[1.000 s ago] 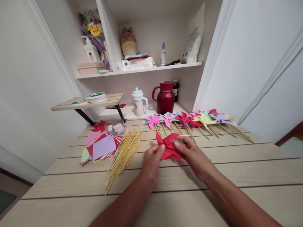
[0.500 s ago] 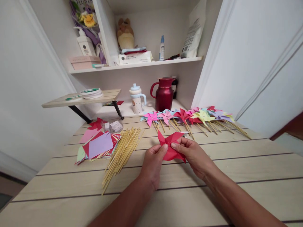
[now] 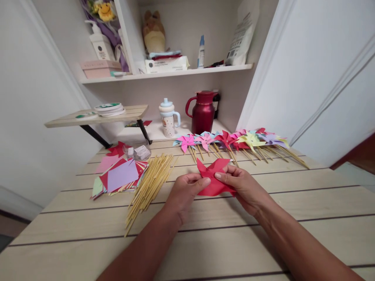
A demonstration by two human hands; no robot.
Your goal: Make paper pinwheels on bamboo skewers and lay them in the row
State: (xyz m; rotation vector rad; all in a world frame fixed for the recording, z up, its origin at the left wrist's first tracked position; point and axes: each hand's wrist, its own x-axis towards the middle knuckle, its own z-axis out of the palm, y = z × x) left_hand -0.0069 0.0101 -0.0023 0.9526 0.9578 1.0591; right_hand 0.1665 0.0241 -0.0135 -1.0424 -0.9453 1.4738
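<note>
A red paper pinwheel (image 3: 215,188) is held just over the table between both hands. My left hand (image 3: 187,191) pinches its left side, thumb on top near the centre. From the right, my right hand (image 3: 241,185) grips it with the thumb pressed by the middle and the fingers beneath. A bundle of thin wooden sticks (image 3: 149,187) lies left of my left hand. Beyond the hands rest several finished pinwheels on sticks (image 3: 225,141), in pink, red, yellow, blue and purple. Whatever is under the pinwheel is hidden by the paper and fingers.
At left, a pile of coloured paper squares (image 3: 122,176) lies below a red folded pinwheel (image 3: 118,149) and small clear packets (image 3: 141,152). A raised wooden stand (image 3: 131,112) holds round tape rolls (image 3: 109,110). Behind stand a cup (image 3: 168,121) and a red jug (image 3: 202,115).
Both thumbs have shifted slightly on the red pinwheel, the left one turning more sideways. The pinwheel has tilted a little. The whole view has moved slightly, with the background sitting higher.
</note>
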